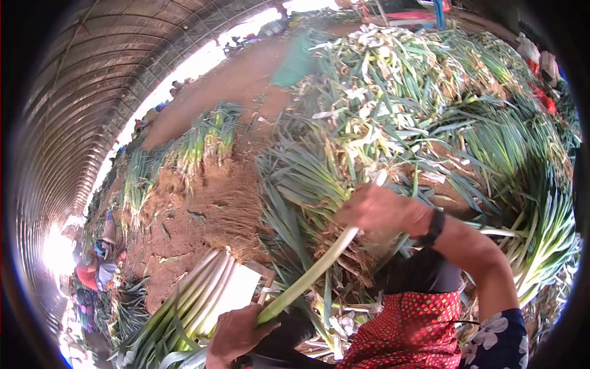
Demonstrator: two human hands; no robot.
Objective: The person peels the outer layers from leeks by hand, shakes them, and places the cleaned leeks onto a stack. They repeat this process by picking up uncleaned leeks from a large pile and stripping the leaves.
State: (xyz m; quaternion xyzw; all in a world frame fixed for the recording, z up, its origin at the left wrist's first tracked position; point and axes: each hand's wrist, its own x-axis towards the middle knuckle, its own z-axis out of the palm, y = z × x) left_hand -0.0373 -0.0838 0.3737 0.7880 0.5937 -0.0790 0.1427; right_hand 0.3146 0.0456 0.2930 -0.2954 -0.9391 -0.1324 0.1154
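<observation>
While the left hand (238,334) at seven o'clock clasps the leek (310,280) by its green part, the blurred right hand (376,210), between three and four o'clock, wraps tightly around the pale end. Beside the left hand lie more leeks (195,296); farther off, a leek heap (387,92) spreads at one o'clock.

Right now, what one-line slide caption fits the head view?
Left hand and right hand hold one long stalk between them, with more stalks piled beside the left hand.
</observation>
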